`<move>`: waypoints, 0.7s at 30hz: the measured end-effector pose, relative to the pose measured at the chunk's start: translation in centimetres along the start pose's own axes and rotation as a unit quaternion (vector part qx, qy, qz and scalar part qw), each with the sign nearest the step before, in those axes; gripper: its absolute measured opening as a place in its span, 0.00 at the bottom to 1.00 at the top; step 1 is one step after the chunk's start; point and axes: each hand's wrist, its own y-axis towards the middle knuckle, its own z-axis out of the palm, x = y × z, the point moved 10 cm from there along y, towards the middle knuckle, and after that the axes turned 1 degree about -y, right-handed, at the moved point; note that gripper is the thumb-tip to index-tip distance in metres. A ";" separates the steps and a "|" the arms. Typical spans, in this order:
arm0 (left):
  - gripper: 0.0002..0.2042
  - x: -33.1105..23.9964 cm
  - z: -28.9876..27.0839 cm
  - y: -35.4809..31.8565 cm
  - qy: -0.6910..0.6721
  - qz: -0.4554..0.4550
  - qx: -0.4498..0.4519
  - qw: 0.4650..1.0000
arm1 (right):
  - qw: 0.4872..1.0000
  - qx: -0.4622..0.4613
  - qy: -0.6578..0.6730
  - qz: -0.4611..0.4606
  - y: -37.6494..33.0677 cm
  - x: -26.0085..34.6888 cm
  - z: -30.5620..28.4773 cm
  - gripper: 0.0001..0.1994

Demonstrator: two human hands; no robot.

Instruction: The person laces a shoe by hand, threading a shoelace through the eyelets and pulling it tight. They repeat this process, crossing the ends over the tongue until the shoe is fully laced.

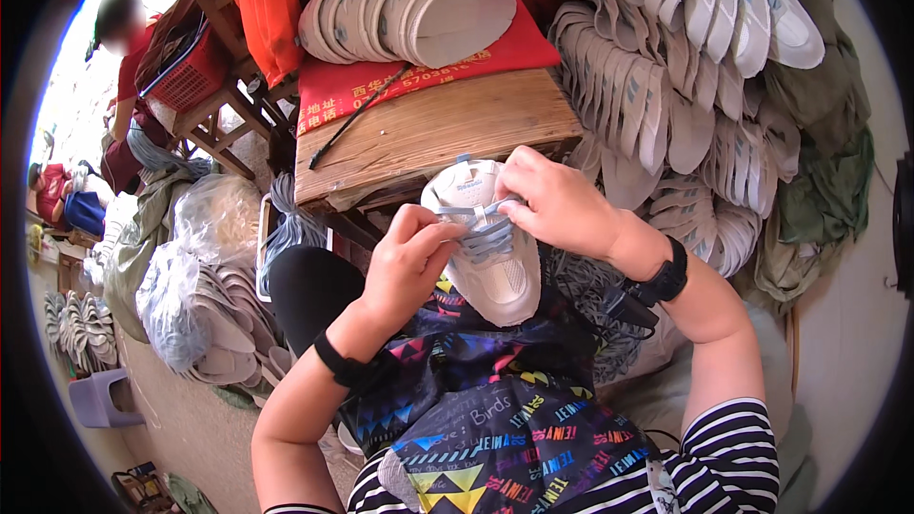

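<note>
In the head view, the pale shoe upper (500, 290) sits above the lap's patterned apron (495, 419), toe toward the person, apparently so both sides are reachable. The left hand (407, 255) and right hand (552, 202) are pinched nearly closed on the blue-grey lace (487, 246), seemingly controlling it. A thin black tool (354, 122) lies handy on the counter (457, 119) (nested uppers (352, 19) behind it probably save space).

Arms (725, 352) angled inward, the left hand (405, 262) and right hand (552, 200) pinch near each other.
</note>
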 end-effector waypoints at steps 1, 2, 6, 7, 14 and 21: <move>0.10 0.5 0.6 0.0 -0.022 -0.029 0.015 0.999 | 1.000 -0.005 -0.006 0.019 0.1 0.0 -0.5 0.07; 0.09 1.0 0.9 0.2 -0.044 -0.060 0.023 0.997 | 0.999 -0.014 0.007 0.035 0.0 -0.2 -0.9 0.07; 0.07 1.0 1.0 0.3 -0.043 -0.062 0.011 0.997 | 0.998 0.001 0.048 0.038 -0.2 -1.7 -0.1 0.08; 0.07 0.8 1.1 0.1 -0.042 -0.062 0.012 0.997 | 0.997 0.007 0.056 0.044 -0.3 -1.9 0.2 0.08; 0.10 -1.7 0.9 -0.1 0.009 0.043 -0.014 0.999 | 0.997 0.013 0.068 0.037 0.3 -2.0 1.2 0.09; 0.12 -5.2 2.4 0.9 0.049 0.164 -0.009 0.985 | 0.995 0.051 0.068 0.053 1.2 -1.7 1.2 0.09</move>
